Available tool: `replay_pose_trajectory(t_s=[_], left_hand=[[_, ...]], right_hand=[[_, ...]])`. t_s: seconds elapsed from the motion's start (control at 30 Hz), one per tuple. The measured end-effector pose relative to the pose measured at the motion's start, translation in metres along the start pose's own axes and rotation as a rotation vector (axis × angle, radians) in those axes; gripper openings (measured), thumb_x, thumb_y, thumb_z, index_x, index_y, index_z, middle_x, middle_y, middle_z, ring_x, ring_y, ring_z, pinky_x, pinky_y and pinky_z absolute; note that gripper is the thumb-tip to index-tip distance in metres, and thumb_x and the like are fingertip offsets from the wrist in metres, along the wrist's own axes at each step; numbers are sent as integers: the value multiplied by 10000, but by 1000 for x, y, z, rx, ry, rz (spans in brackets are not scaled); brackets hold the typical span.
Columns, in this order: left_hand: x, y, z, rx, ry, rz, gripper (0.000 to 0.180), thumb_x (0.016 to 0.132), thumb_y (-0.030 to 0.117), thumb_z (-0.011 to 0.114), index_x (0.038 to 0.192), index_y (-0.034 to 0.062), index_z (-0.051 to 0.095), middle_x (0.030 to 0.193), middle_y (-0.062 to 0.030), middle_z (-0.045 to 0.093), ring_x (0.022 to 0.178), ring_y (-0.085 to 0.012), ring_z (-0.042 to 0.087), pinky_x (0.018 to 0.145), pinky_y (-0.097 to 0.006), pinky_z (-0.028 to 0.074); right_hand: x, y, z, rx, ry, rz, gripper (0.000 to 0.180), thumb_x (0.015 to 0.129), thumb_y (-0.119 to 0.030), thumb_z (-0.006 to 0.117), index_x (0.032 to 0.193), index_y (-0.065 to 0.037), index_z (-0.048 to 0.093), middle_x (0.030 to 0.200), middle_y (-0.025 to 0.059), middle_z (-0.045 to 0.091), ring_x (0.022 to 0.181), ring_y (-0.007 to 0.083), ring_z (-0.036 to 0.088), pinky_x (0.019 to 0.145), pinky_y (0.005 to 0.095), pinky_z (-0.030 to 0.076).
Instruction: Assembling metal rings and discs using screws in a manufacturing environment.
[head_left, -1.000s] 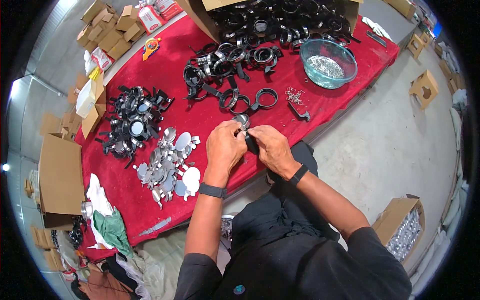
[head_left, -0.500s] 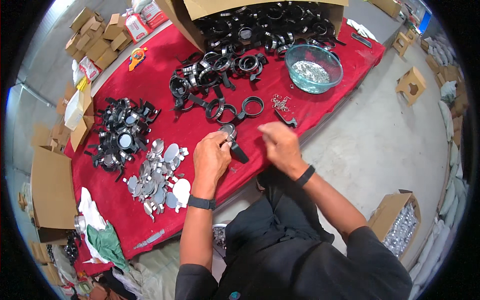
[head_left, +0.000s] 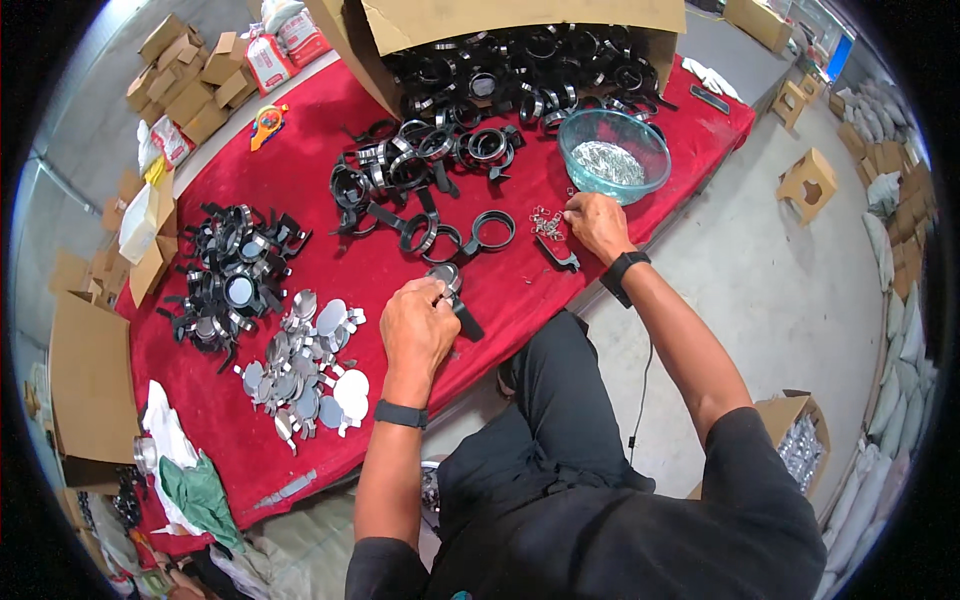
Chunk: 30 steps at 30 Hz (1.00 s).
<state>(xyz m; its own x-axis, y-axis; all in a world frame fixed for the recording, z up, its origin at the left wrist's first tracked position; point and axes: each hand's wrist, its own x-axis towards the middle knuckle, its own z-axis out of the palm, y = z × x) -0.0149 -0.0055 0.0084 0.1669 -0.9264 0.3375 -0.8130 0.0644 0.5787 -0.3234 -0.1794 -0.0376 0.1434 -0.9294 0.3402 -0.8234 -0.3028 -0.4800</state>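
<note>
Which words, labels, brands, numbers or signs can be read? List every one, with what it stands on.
None legible enough to quote.
Red-and-white bags, upper left: pale print, too small and blurred.
Smaller red-and-white bag below: marks, too blurred.
Black-handled ring part in left hand: no text seen.
Tabbed discs: no text seen.

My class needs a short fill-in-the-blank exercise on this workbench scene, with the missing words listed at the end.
1. The table covering is coloured ____.
2. The left hand holds a part whose handle is coloured ____.
3. Of the bowl and the flat discs, the right hand is nearer the ____.
4. The green cloth lies toward the ____ side of the picture.

Missing words: red; black; bowl; left.
</note>
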Motion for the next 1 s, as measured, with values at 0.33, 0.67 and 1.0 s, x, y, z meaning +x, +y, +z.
replay_pose_trajectory(t_s=[0.33,0.67,1.0], left_hand=[[4,-2,-3,-42,-82,-43,253,873,112,744,1091,34,844,1202,-197,805,1113,-394,769,991,-463,599],[3,-2,-5,-29,-75,-6,238,881,111,745,1081,17,835,1181,-216,806,1070,-405,780,978,-449,607],[4,2,-6,19,-75,33,233,887,92,741,1082,-3,828,1169,-229,805,1080,-393,785,995,-440,608]], right_hand=[[-5,15,10,-61,87,-108,161,950,-123,723,1026,19,729,949,256,762,935,472,738,822,565,577],[-52,-74,-23,1004,-212,256,144,1027,-58,703,1146,23,695,905,47,707,766,111,680,646,273,550],[-97,-134,44,910,-324,151,223,976,-74,699,1161,-10,805,1083,165,785,1044,283,745,952,408,572]])
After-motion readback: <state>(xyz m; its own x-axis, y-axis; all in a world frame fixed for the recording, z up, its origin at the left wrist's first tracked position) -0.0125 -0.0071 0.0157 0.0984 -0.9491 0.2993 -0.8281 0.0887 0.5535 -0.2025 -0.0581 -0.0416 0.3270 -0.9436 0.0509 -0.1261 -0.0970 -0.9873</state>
